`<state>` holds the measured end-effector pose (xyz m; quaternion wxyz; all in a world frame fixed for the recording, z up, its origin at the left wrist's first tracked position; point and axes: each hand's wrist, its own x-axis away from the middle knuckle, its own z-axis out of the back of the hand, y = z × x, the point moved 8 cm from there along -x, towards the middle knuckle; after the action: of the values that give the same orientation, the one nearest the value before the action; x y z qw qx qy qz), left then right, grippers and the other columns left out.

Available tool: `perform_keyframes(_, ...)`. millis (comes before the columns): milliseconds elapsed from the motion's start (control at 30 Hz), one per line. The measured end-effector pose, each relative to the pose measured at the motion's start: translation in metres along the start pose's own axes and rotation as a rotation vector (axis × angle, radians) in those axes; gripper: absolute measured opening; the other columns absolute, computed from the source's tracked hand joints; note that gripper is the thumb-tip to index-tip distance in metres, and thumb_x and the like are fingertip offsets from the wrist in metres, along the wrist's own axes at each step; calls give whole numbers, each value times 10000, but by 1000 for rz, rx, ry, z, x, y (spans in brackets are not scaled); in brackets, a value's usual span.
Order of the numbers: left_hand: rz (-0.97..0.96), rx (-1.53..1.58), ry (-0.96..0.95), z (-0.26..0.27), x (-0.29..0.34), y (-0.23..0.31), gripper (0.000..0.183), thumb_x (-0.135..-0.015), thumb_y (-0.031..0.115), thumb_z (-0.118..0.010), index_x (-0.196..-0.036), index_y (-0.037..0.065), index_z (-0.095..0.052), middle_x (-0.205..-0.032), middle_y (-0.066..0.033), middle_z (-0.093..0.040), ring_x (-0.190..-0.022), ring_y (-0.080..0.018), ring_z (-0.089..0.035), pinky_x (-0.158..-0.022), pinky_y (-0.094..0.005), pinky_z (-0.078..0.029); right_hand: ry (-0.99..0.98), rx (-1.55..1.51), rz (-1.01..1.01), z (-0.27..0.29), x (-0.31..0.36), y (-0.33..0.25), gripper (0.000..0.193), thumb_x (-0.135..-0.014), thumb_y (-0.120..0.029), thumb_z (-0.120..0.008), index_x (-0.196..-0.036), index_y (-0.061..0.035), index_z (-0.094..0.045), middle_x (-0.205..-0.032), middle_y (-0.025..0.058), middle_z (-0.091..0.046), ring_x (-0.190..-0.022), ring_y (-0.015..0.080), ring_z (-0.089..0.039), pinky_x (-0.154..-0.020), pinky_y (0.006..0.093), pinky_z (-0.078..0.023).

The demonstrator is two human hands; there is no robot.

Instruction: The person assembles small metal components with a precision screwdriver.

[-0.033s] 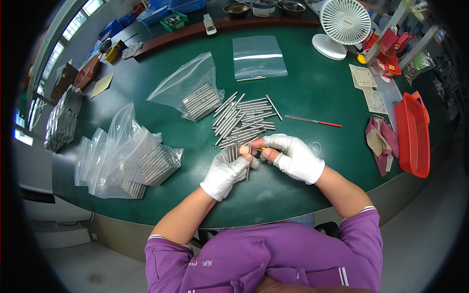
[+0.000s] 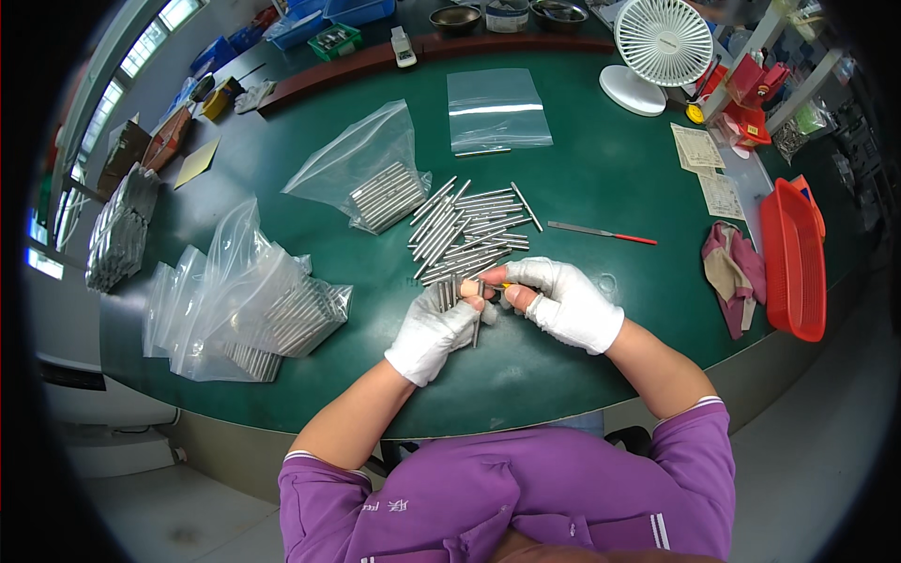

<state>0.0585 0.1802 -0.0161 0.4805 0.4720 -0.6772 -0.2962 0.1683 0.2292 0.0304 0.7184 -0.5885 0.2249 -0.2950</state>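
Observation:
My left hand [image 2: 439, 324], in a white glove with bare fingertips, is closed around several short metal rods [image 2: 450, 294]. One rod stands upright between its thumb and fingers, its lower end showing below them. Close against it, my right hand [image 2: 568, 305], gloved the same way, pinches a thin tool with a yellow part [image 2: 507, 285]; its kind is mostly hidden by the fingers. Just beyond both hands lies a loose pile of metal rods [image 2: 479, 225]. Right of the pile rests a needle file [image 2: 601, 232] with a red handle.
Clear bags of rods [image 2: 310, 319] lie at the left, another bag [image 2: 387, 197] behind the pile. A flat plastic bag [image 2: 497, 108] is farther back. At the right are a white fan [image 2: 662, 42], paper slips [image 2: 696, 147], a cloth [image 2: 734, 272] and a red basket [image 2: 788, 263].

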Motion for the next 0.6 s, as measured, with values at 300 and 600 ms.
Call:
perform_keyframes(300,20,11,7,1,1,-1,232,-806,208,-608,-960,57,-523,-725,-30,-569,-478,-31,-384,-444,-160,-310,-23,-122,-64,-2,0,3,266,-852,-77,-496,-1107,-25,-548,-938,33,-563,-798,83,-510,-751,233,-431)
perform_keyframes(600,-16,10,7,3,-1,-1,228,-819,219,-590,-955,48,-524,-727,-43,-568,-436,-28,-338,-415,-165,-276,-29,-65,-34,0,-1,2,267,-849,-63,-498,-1109,-29,-552,-911,29,-559,-790,78,-508,-745,223,-429)
